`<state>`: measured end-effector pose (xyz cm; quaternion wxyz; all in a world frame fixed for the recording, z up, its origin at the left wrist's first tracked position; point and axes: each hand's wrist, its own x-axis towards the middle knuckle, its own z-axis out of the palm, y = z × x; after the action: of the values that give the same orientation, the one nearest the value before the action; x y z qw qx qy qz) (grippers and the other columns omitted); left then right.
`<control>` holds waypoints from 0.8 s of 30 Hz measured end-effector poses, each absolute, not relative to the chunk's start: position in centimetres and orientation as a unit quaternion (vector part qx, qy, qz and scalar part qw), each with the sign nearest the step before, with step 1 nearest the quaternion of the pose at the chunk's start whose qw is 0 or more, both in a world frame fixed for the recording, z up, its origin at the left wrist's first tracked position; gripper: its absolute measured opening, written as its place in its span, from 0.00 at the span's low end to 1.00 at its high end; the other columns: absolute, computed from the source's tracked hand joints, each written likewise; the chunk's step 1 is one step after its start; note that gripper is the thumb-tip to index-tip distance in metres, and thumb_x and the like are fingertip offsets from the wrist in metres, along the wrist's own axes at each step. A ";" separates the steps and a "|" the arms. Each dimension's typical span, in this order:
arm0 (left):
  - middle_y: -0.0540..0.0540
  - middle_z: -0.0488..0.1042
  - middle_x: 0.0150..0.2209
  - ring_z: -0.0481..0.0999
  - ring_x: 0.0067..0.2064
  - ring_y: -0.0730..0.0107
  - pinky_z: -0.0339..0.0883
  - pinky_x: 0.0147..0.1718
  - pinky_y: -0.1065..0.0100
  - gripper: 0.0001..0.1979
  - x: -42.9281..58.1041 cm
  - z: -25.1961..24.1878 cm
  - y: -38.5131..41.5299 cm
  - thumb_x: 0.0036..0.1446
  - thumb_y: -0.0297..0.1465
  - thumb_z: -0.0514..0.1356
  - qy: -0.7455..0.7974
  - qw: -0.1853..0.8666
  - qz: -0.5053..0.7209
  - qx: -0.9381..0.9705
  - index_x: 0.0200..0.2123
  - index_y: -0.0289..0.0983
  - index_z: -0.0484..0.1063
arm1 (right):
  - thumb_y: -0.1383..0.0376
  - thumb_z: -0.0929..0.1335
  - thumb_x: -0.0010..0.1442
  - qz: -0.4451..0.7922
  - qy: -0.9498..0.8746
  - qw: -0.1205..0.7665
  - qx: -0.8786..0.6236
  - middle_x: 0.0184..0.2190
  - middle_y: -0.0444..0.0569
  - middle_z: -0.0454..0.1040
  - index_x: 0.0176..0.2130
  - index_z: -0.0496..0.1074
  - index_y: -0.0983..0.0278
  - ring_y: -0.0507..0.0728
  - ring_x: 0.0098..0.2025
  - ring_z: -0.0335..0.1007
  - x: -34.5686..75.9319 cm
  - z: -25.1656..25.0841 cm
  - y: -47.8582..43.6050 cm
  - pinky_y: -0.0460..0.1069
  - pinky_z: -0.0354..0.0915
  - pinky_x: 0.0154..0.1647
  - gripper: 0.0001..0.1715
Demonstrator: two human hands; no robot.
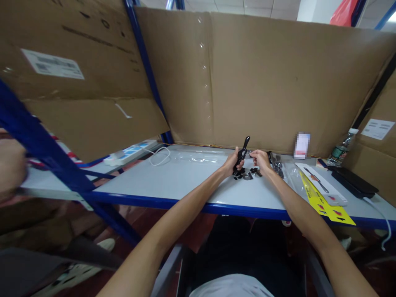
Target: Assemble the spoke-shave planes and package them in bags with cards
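My left hand (232, 163) is closed around a black tool with a glossy handle (246, 142), which points up and away from me; its exact kind I cannot make out. Close on its right, my right hand (261, 160) has thumb and fingers pinched together. Whatever small thing is between those fingertips is too small to name. Below both hands, several small dark, shiny pieces (248, 176) lie scattered on the white tabletop (173, 179). Dark items in clear plastic wrap (277, 166) lie just right of my right hand.
A white box with a tool picture (321, 183) overlaps yellow cards (332, 208). Farther right are a black case (354, 181), a water bottle (342, 148) and a phone (302, 145). Clear plastic packaging (198, 156) and a power strip (131, 152) lie left. Cardboard (266, 82) walls the back.
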<state>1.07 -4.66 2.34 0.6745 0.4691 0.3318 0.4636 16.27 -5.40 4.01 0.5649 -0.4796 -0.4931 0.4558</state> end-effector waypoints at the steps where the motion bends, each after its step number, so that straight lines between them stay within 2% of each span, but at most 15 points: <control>1: 0.56 0.59 0.16 0.53 0.13 0.80 0.45 0.14 0.74 0.30 1.1 2.3 -4.7 0.61 0.62 0.50 0.329 0.677 0.462 0.469 0.28 0.39 0.59 | 0.68 0.71 0.50 0.457 -0.493 0.565 -0.479 0.16 0.36 0.62 0.27 0.70 0.63 0.48 0.19 0.55 16.3 4.0 -5.4 0.43 0.55 0.18 0.04; 11: 0.55 0.60 0.17 0.51 0.14 0.82 0.46 0.14 0.75 0.33 0.9 2.8 -4.7 0.61 0.63 0.48 0.323 0.681 0.467 0.463 0.28 0.38 0.62 | 0.72 0.69 0.57 0.491 -0.521 0.503 -0.484 0.19 0.43 0.73 0.27 0.67 0.64 0.49 0.18 0.64 15.9 4.2 -5.9 0.43 0.58 0.17 0.09; 19: 0.57 0.57 0.17 0.50 0.14 0.82 0.42 0.13 0.76 0.31 1.3 2.9 -5.1 0.62 0.61 0.50 0.320 0.700 0.442 0.461 0.29 0.38 0.62 | 0.71 0.71 0.57 0.492 -0.528 0.500 -0.478 0.20 0.43 0.74 0.26 0.68 0.64 0.48 0.16 0.64 15.7 4.0 -5.8 0.42 0.58 0.16 0.10; 24: 0.55 0.57 0.17 0.49 0.15 0.82 0.44 0.14 0.76 0.33 1.2 3.2 -5.4 0.63 0.62 0.45 0.322 0.677 0.434 0.499 0.27 0.37 0.63 | 0.71 0.70 0.57 0.491 -0.530 0.502 -0.475 0.21 0.44 0.75 0.27 0.68 0.64 0.48 0.17 0.65 15.7 4.1 -5.9 0.43 0.58 0.17 0.08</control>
<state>1.17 -5.41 3.18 0.6772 0.4989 0.3224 0.4343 15.68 -5.86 4.08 0.5018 -0.4750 -0.5301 0.4915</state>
